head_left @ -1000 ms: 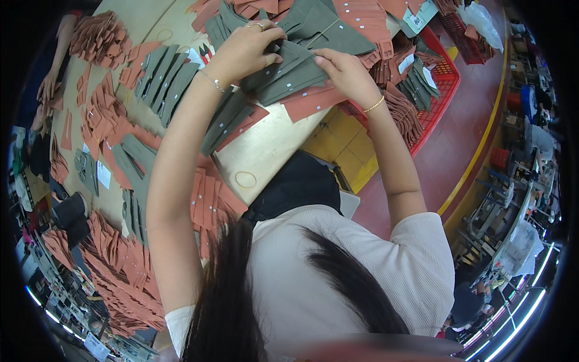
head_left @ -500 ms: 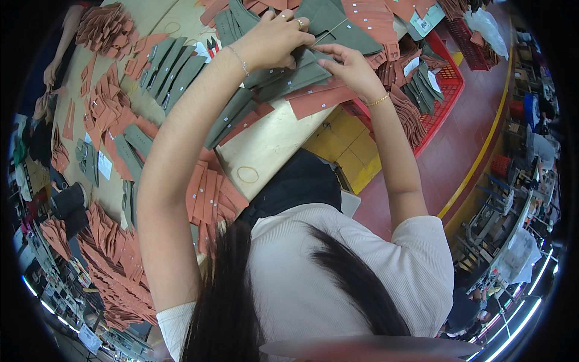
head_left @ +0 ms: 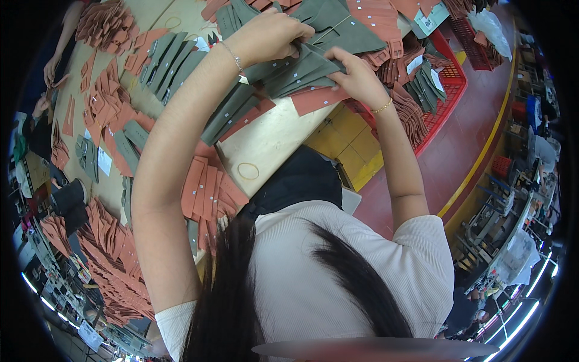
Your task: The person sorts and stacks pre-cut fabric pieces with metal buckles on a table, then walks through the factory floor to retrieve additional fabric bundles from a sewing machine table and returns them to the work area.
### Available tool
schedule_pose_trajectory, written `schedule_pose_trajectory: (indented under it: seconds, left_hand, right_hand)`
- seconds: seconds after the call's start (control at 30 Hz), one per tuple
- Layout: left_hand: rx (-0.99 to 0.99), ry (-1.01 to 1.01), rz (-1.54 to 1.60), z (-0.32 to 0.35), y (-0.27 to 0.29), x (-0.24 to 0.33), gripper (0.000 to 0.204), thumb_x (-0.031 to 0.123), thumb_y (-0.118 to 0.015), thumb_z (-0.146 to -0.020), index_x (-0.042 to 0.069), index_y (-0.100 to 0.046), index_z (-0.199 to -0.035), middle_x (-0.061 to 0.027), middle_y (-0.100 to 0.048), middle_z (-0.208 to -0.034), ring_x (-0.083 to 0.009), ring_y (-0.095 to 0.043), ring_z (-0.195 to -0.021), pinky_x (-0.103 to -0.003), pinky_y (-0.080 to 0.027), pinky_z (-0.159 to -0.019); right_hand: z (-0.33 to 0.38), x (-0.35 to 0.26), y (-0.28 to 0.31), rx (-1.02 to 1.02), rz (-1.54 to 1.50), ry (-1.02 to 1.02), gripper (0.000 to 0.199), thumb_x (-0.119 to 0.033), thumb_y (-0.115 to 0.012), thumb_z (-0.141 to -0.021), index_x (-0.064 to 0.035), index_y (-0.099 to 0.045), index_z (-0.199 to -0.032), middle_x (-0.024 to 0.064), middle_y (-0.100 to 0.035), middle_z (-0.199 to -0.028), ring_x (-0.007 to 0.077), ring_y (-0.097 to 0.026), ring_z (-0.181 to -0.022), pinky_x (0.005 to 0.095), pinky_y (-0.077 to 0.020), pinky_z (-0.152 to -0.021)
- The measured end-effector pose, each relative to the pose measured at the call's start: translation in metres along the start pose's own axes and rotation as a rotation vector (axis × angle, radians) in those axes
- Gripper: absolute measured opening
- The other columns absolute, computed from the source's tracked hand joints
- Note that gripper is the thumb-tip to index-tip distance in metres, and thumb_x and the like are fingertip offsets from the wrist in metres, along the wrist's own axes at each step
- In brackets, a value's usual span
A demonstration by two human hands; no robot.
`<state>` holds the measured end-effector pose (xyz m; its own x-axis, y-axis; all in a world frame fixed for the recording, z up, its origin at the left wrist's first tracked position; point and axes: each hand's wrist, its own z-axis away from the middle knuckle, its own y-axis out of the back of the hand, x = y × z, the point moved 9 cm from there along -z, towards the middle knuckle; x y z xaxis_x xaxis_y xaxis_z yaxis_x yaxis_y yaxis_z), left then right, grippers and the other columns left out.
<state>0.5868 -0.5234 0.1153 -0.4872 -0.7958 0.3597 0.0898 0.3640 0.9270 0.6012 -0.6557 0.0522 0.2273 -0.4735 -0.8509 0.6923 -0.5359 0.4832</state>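
**Green fan spreads at twelve o'clock**

From my remote seat I see the green pieces [head_left: 301, 75] at twelve o'clock, fanned above a rust panel [head_left: 318, 100] near the table [head_left: 271, 142] edge. The left hand [head_left: 274, 36], also at twelve, has its fingers curled and pinches their upper edge. The right hand [head_left: 362, 77], at one, has thumb and forefinger at the fan's corner; with the blur there, I cannot tell whether it grips.

Compared with half a second ago, the hands stand slightly wider apart and the fan shows more separate layers; I judge the pieces are being parted. My view has drifted a touch too: the red basket [head_left: 455, 84] at two sits nearer the rim.
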Motion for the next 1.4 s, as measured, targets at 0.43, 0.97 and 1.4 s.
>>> schedule_pose_trajectory:
  seconds: [0.43, 0.97, 1.4]
  left_hand:
    - [0.041, 0.009, -0.031, -0.001, 0.001, 0.009, 0.031, 0.013, -0.068, -0.068, 0.012, -0.066, -0.099, -0.0081, -0.068, -0.087, -0.0279, -0.066, -0.087, -0.043, -0.050, -0.074]
    - [-0.101, 0.264, -0.159, -0.007, -0.027, 0.011, 0.021, 0.017, -0.064, -0.076, 0.019, -0.072, -0.095, -0.0037, -0.068, -0.102, -0.0269, -0.064, -0.103, -0.045, -0.047, -0.086]
    - [-0.207, 0.188, -0.101, -0.002, -0.019, 0.011, 0.046, 0.001, -0.059, -0.073, 0.014, -0.068, -0.116, -0.0044, -0.068, -0.104, -0.0230, -0.060, -0.104, -0.041, -0.042, -0.088]
  right_hand:
    - [0.001, -0.011, 0.001, -0.043, 0.328, 0.104, 0.036, -0.023, -0.067, -0.088, 0.0078, -0.062, -0.106, 0.0183, -0.066, -0.084, 0.0211, -0.064, -0.081, 0.0352, -0.0493, -0.076]
    - [0.026, 0.006, 0.012, 0.067, -0.193, 0.042, 0.076, 0.005, -0.074, -0.073, -0.0041, -0.038, -0.139, 0.0127, -0.048, -0.128, 0.0241, -0.048, -0.122, 0.0363, -0.0391, -0.104]
    - [0.040, 0.035, 0.007, -0.066, -0.381, -0.148, 0.044, 0.004, -0.064, -0.084, 0.0069, -0.050, -0.126, 0.0090, -0.067, -0.102, 0.0150, -0.068, -0.085, 0.0271, -0.0537, -0.077]
